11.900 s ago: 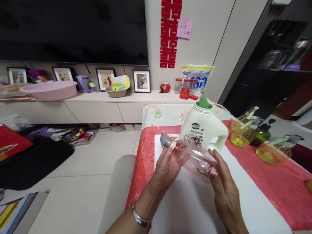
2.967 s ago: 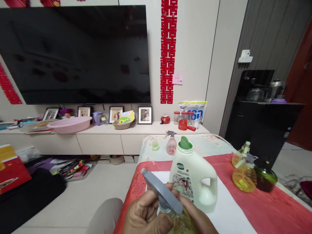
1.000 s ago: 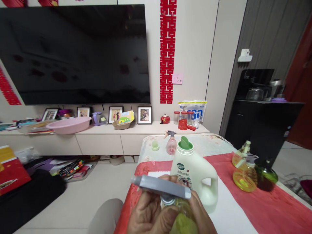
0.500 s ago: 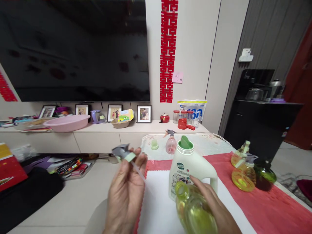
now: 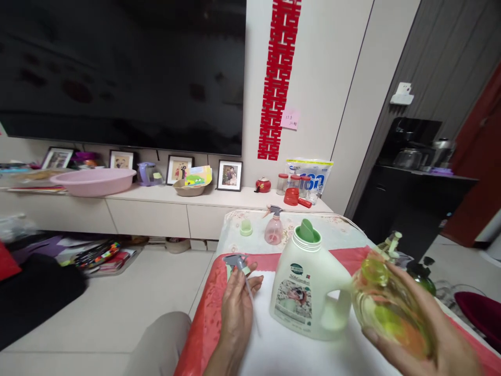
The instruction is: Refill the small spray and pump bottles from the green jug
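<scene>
Nearest, the person's right hand (image 5: 434, 319) has its grip wrapped around a yellowish bottle (image 5: 389, 308), blurred and tilted, its open neck bare, held up over the right part of the red-covered bench (image 5: 208, 310). The left hand's (image 5: 237, 305) grip pinches a grey spray head (image 5: 236, 262), its thin tube (image 5: 252, 303) slanting down over the white sheet (image 5: 270, 357). Between the hands a pale green jug (image 5: 297, 292) stands upright, a green spout (image 5: 307, 230) in its mouth. Beyond, on floral cloth (image 5: 230, 241), a pink spray bottle (image 5: 274, 231) stands near a small green cap (image 5: 246, 228). Farther back, a red jar (image 5: 263, 185) sits on the long cabinet (image 5: 148, 215).
</scene>
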`<state>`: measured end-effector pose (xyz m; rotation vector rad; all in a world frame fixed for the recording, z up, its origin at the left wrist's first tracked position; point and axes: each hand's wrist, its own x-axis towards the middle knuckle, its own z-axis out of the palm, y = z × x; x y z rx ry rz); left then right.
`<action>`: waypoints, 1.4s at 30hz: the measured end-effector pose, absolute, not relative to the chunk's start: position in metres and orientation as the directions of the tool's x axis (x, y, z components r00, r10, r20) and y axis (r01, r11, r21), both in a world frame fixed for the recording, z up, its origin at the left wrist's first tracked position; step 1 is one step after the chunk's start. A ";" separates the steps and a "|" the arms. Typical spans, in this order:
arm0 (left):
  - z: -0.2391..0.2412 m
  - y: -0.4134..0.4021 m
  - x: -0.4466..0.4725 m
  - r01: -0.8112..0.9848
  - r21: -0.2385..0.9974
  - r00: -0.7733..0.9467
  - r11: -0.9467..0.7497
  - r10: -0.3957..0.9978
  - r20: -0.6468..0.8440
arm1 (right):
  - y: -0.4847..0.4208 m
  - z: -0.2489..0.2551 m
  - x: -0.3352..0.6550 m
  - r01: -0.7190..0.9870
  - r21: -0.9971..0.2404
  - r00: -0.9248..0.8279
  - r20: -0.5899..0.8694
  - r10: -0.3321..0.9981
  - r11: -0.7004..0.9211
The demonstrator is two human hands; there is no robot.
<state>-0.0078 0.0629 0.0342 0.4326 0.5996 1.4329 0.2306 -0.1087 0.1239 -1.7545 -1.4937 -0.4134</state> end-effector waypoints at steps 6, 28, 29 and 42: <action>0.025 0.067 -0.004 -0.806 0.546 0.165 0.227 0.973 -0.162 | -0.080 0.172 0.238 0.996 -0.091 0.058 0.711 0.701 0.009; 0.018 0.067 -0.005 -0.850 0.298 0.371 0.435 0.895 -0.248 | -0.039 0.233 0.239 0.930 0.362 -0.251 0.487 0.837 0.068; 0.018 0.067 -0.005 -0.848 0.295 0.375 0.440 0.892 -0.251 | -0.039 0.234 0.239 0.924 0.376 -0.259 0.484 0.836 0.068; 0.020 0.065 -0.004 -0.845 0.277 0.389 0.457 0.881 -0.268 | -0.030 0.246 0.233 0.851 0.522 -0.308 0.410 0.858 0.057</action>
